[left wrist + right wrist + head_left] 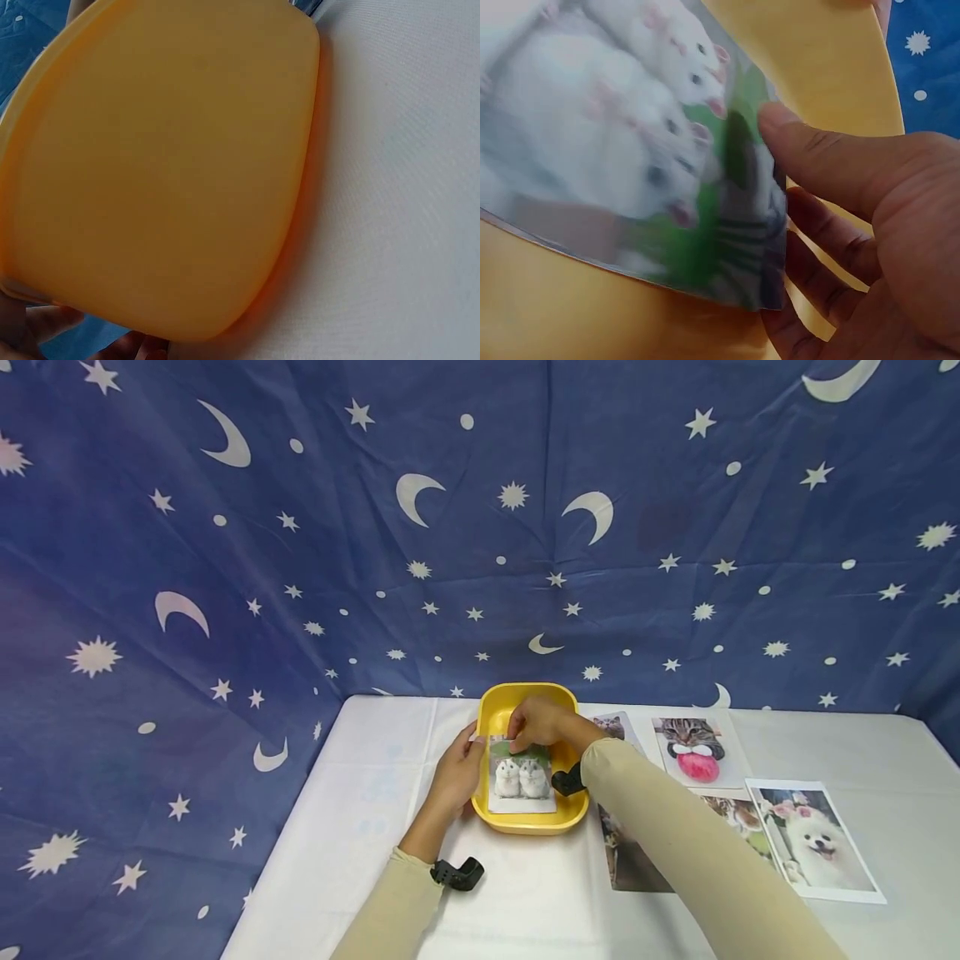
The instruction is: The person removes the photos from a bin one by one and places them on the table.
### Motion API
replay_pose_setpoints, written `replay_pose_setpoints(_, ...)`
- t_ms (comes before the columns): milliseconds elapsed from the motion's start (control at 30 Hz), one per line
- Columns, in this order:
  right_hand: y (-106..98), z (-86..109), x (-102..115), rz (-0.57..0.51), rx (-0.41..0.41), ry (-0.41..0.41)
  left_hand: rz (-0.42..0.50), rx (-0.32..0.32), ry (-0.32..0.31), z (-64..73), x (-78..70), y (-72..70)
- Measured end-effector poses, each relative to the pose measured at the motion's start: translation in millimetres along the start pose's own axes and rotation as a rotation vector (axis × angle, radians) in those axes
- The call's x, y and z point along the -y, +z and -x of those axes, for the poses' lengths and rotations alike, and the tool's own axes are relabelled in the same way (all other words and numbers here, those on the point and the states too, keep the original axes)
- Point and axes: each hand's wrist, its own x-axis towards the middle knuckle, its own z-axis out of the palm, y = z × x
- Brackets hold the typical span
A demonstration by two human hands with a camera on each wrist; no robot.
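My right hand (543, 723) is over a yellow plastic basin (528, 825) and pinches the top edge of a photo print (521, 787) of two white-and-grey hamsters. In the right wrist view the thumb lies on the picture's face, with the fingers (832, 251) behind it. The print is inside the basin's outline; whether it touches the bottom I cannot tell. At the left side of the basin, my left hand (456, 774) grips the rim. The left wrist view is filled by the basin's outer wall (165, 165), with parts of the left fingers at the lower left.
Right of the basin, several animal photos lie on the white-covered table (375, 793): a cat with a pink ball (693, 752), a white dog (821, 847), and others partly under my right sleeve (675, 831). A blue curtain (480, 527) with stars and moons hangs behind.
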Motion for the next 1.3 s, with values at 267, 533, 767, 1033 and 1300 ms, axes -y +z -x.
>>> replay_pose_setpoints(267, 1, 6.5, 9, 0.042, 0.038, -0.044, -0.005, -0.008, -0.005, -0.1, 0.5, 0.0)
replay_pose_setpoints(533, -3, 31.0, 25, 0.066, -0.003, -0.153, 0.007, -0.006, 0.007, 0.0, 1.3, -1.2)
replay_pose_setpoints(767, -7, 64.8, 23, -0.064, 0.026, -0.175, -0.002, -0.005, 0.024, 0.8, 1.3, -0.5)
replay_pose_setpoints(1033, 3, 89.8, 16, -0.058, 0.007, -0.195, -0.010, -0.017, 0.008, 1.7, 0.1, 0.3)
replay_pose_setpoints(1300, 18, 102.6, 8, 0.007, -0.316, -0.280, 0.013, -0.005, 0.008, 3.2, -1.3, 1.1)
